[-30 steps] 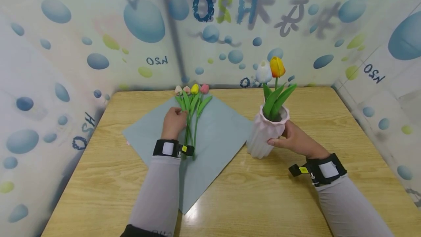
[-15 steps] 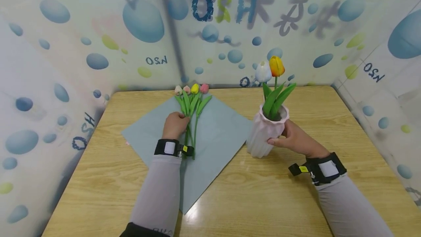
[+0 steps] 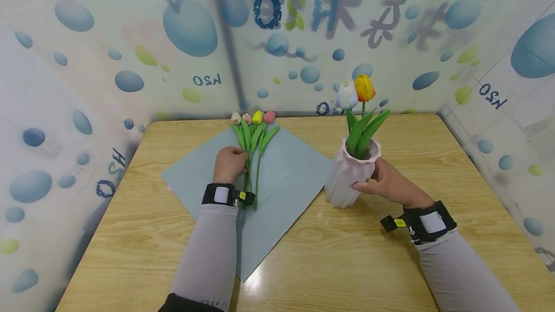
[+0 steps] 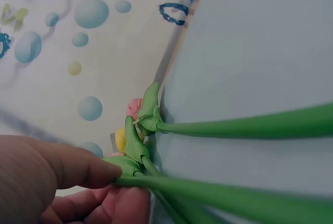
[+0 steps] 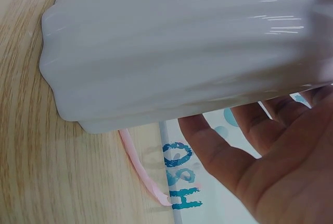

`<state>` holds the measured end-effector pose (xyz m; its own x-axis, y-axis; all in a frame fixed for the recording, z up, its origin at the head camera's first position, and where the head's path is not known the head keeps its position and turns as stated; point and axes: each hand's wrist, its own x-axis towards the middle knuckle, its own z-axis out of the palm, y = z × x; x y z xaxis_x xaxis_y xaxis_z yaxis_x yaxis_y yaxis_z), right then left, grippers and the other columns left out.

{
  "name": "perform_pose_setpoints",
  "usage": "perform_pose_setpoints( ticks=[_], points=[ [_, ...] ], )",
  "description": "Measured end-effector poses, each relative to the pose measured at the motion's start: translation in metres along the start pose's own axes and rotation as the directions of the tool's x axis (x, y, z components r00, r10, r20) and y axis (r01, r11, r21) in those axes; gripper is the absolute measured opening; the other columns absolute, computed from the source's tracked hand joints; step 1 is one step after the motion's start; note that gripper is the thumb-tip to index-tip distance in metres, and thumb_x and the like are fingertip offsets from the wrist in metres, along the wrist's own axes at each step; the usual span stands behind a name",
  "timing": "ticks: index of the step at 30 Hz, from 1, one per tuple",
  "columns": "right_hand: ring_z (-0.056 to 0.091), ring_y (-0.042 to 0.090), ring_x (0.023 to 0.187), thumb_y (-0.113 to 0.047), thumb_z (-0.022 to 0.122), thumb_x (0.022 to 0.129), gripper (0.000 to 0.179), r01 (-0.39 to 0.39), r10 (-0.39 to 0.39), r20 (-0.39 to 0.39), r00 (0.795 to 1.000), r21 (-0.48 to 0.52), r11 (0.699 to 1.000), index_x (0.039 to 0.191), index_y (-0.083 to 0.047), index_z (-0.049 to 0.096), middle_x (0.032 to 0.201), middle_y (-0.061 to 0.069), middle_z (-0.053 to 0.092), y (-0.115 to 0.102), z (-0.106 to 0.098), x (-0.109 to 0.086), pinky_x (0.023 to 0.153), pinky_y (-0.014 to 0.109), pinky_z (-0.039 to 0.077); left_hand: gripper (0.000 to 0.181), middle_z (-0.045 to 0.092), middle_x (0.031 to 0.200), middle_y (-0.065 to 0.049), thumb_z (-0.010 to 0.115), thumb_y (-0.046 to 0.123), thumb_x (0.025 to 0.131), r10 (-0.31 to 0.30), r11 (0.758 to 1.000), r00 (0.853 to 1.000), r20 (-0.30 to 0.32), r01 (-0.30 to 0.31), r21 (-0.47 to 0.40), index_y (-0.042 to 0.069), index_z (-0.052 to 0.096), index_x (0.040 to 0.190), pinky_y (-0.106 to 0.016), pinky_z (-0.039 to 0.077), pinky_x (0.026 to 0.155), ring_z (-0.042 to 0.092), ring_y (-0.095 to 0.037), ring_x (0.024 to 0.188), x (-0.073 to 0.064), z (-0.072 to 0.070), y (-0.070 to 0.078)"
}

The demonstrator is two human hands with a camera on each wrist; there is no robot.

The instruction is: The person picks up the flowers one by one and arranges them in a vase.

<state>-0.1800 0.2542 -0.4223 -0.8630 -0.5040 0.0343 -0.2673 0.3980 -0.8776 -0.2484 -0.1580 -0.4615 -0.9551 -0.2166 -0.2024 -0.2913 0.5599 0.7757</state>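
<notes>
On the wooden table (image 3: 312,264), the three-o'clock corner of the blue-grey sheet (image 3: 286,182) reached the fluted vase (image 3: 348,179), gripped from four o'clock by the right hand (image 3: 394,184), its fingers (image 5: 213,148) partly hidden. The left hand (image 3: 229,163) pinched a stem (image 4: 208,191) among four tulips (image 3: 256,136), blooms (image 3: 257,117) toward the sheet's twelve o'clock; overlapping stems were hard to separate. A pink strip (image 5: 136,166) was partly hidden by the vase.

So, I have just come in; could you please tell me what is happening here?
A person's left hand pinches a green stem among four tulips lying on grey-blue paper. The right hand holds a pale fluted vase near the paper's right corner; a white tulip and an orange-yellow tulip stand in it.
</notes>
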Motion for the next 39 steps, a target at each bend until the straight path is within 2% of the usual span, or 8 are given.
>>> perform_pose_setpoints(
  ticks=[7, 11, 16, 21, 24, 27, 31, 39],
  points=[
    [0.056, 0.0, 0.123, -0.009, 0.074, 0.095, 0.069, 0.006, -0.006, 0.002, 1.0, 0.003, 1.0, 0.152, -0.007, 0.035, 0.146, 0.016, 0.052, 0.001, 0.0, 0.0, 0.101, 0.016, 0.048, 0.036, 0.071, 0.12, -0.015, 0.059, 0.024, 0.102, 0.004, 0.997, 1.0, -0.019, -0.005, -0.071, 0.005, 0.066, 0.131, -0.029, 0.051, 0.068, 0.069, -0.019, 0.078, -0.003, -0.003, 0.005],
    [0.056, 0.0, 0.123, -0.009, 0.074, 0.095, 0.069, 0.003, -0.003, 0.001, 1.0, 0.003, 1.0, 0.152, -0.008, 0.035, 0.146, 0.015, 0.052, 0.001, 0.0, 0.0, 0.101, 0.016, 0.048, 0.037, 0.068, 0.124, -0.016, 0.058, 0.024, 0.104, 0.012, 0.99, 1.0, -0.026, -0.016, -0.139, 0.004, 0.063, 0.135, -0.034, 0.058, 0.076, 0.071, -0.026, 0.091, -0.005, -0.005, 0.008],
    [0.056, -0.001, 0.123, -0.01, 0.075, 0.095, 0.069, 0.0, 0.0, -0.002, 1.0, -0.006, 1.0, 0.152, -0.008, 0.036, 0.147, 0.016, 0.052, 0.001, 0.0, 0.0, 0.1, 0.016, 0.048, 0.037, 0.065, 0.127, -0.017, 0.057, 0.021, 0.106, 0.036, 0.956, 0.998, -0.051, -0.049, -0.288, 0.002, 0.061, 0.137, -0.036, 0.063, 0.083, 0.069, -0.031, 0.11, -0.006, -0.007, 0.011],
    [0.056, 0.0, 0.123, -0.01, 0.074, 0.095, 0.069, 0.0, 0.0, -0.001, 1.0, -0.003, 1.0, 0.152, -0.008, 0.035, 0.147, 0.015, 0.052, 0.001, 0.0, 0.0, 0.101, 0.016, 0.048, 0.035, 0.066, 0.121, -0.017, 0.059, 0.019, 0.105, 0.037, 0.916, 0.995, -0.096, -0.072, -0.394, 0.0, 0.062, 0.134, -0.029, 0.063, 0.074, 0.071, -0.034, 0.11, -0.006, -0.006, 0.015],
    [0.056, 0.0, 0.123, -0.009, 0.074, 0.095, 0.069, 0.003, -0.003, 0.002, 1.0, 0.0, 1.0, 0.152, -0.008, 0.035, 0.147, 0.015, 0.052, 0.001, 0.0, -0.001, 0.101, 0.016, 0.048, 0.037, 0.066, 0.117, -0.015, 0.06, 0.019, 0.104, 0.033, 0.89, 0.994, -0.102, -0.076, -0.45, 0.0, 0.061, 0.136, -0.025, 0.062, 0.071, 0.071, -0.035, 0.11, -0.006, -0.006, 0.018],
    [0.055, 0.001, 0.124, -0.009, 0.074, 0.095, 0.07, 0.006, -0.006, 0.003, 1.0, 0.001, 1.0, 0.152, -0.009, 0.034, 0.147, 0.015, 0.051, 0.001, 0.0, -0.001, 0.101, 0.016, 0.048, 0.039, 0.064, 0.112, -0.01, 0.061, 0.017, 0.104, 0.024, 0.845, 0.995, -0.092, -0.069, -0.53, 0.0, 0.059, 0.139, -0.024, 0.062, 0.071, 0.068, -0.036, 0.113, -0.006, -0.006, 0.021],
    [0.056, 0.002, 0.124, -0.009, 0.073, 0.095, 0.069, 0.008, -0.008, 0.002, 1.0, 0.003, 1.0, 0.152, -0.009, 0.034, 0.147, 0.015, 0.051, 0.001, 0.0, -0.001, 0.101, 0.016, 0.048, 0.04, 0.06, 0.108, -0.005, 0.062, 0.014, 0.104, 0.015, 0.768, 0.998, -0.06, -0.05, -0.639, 0.0, 0.056, 0.141, -0.025, 0.063, 0.074, 0.065, -0.038, 0.118, -0.006, -0.007, 0.024],
    [0.056, 0.002, 0.124, -0.009, 0.073, 0.096, 0.069, 0.013, -0.013, 0.002, 1.0, 0.003, 1.0, 0.153, -0.01, 0.034, 0.147, 0.014, 0.051, 0.001, 0.0, -0.001, 0.101, 0.017, 0.048, 0.045, 0.06, 0.116, -0.002, 0.063, 0.015, 0.104, 0.01, 0.622, 0.999, 0.034, 0.02, -0.782, 0.007, 0.053, 0.148, -0.027, 0.062, 0.086, 0.061, -0.03, 0.123, -0.005, -0.008, 0.025]
  ],
)
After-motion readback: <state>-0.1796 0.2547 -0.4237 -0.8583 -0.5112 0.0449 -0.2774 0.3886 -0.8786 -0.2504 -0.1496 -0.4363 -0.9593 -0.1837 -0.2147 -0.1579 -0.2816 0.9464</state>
